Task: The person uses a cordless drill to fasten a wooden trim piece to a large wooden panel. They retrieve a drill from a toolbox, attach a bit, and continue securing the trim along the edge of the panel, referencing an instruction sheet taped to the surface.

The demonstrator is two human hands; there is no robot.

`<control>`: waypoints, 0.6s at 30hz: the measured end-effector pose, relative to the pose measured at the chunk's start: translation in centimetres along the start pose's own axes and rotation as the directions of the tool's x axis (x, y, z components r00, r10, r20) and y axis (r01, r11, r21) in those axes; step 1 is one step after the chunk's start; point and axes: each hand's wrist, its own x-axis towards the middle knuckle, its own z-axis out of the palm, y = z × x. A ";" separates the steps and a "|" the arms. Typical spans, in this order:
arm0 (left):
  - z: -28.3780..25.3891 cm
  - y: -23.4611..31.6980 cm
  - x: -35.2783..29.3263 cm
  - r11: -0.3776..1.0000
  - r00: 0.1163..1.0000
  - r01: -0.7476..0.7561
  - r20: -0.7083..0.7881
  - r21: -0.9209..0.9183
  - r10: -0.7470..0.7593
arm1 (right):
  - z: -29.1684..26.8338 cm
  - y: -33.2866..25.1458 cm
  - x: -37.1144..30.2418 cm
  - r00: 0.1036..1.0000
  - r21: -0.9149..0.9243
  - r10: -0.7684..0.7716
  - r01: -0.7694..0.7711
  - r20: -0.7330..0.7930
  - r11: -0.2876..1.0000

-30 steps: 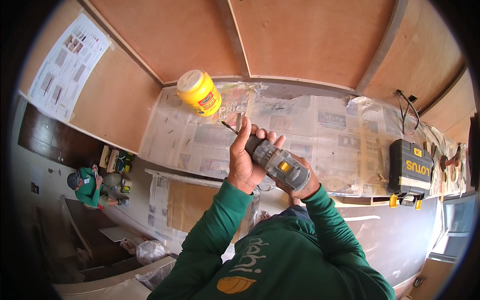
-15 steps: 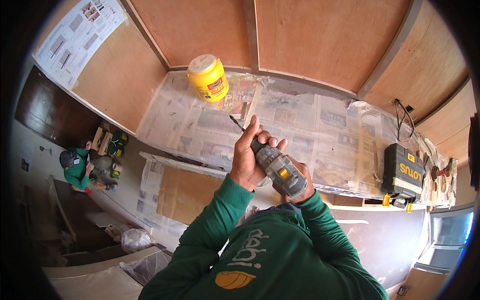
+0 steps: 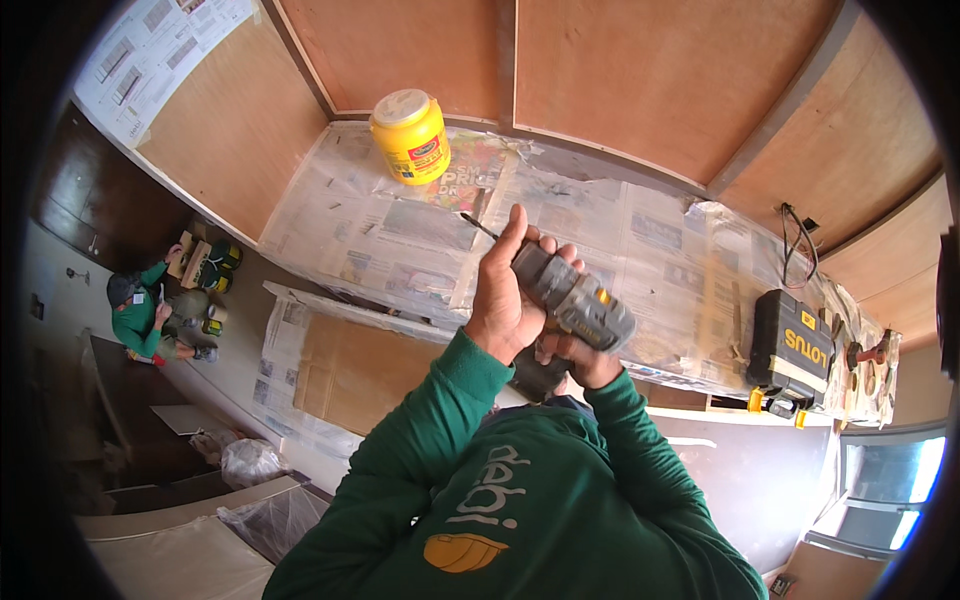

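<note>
A grey and black cordless drill [image 3: 582, 303] is held in front of my chest, its thin dark bit [image 3: 478, 226] pointing up and left. My left hand [image 3: 507, 292] closes round the drill's front end at the chuck, thumb stretched along it. Behind and below, my right hand [image 3: 582, 358] has its fingers closed round the drill's grip. The dark lower end [image 3: 538, 375] of the drill shows between my wrists. Beyond the bit, a yellow tub [image 3: 412, 140] with a whitish lid stands on the paper-covered worktop [image 3: 400, 240].
A black tool case [image 3: 790, 345] lies at the worktop's right end, near a red-handled tool [image 3: 870, 352] and a cable loop [image 3: 798, 245]. Cardboard [image 3: 365, 372] covers a lower surface at left. A co-worker [image 3: 140, 320] in green sits by several cans. Plywood panels [image 3: 660, 80] rise behind.
The drill has turned in my hands, so its grip and lower end now show. My right hand has come into fuller view below the body. The co-worker's arm has reached toward wooden pieces.
</note>
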 end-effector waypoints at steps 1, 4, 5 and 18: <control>0.3 0.1 0.1 1.000 1.000 -0.012 -0.015 -0.004 0.012 | 0.0 -0.1 0.2 1.000 0.095 0.018 -0.018 0.007 0.995; 0.0 0.0 0.7 0.998 0.994 -0.055 -0.094 0.032 0.058 | 0.2 0.6 0.5 0.985 0.428 0.170 -0.160 0.016 0.890; 0.1 -0.2 0.8 0.996 0.988 -0.075 -0.132 0.055 0.081 | -0.4 1.2 0.7 0.985 0.422 0.169 -0.166 0.030 0.891; 0.5 -1.3 -0.2 0.998 0.995 -0.068 -0.071 -0.015 0.067 | 0.1 1.5 -0.5 0.994 0.409 0.028 0.017 -0.105 0.912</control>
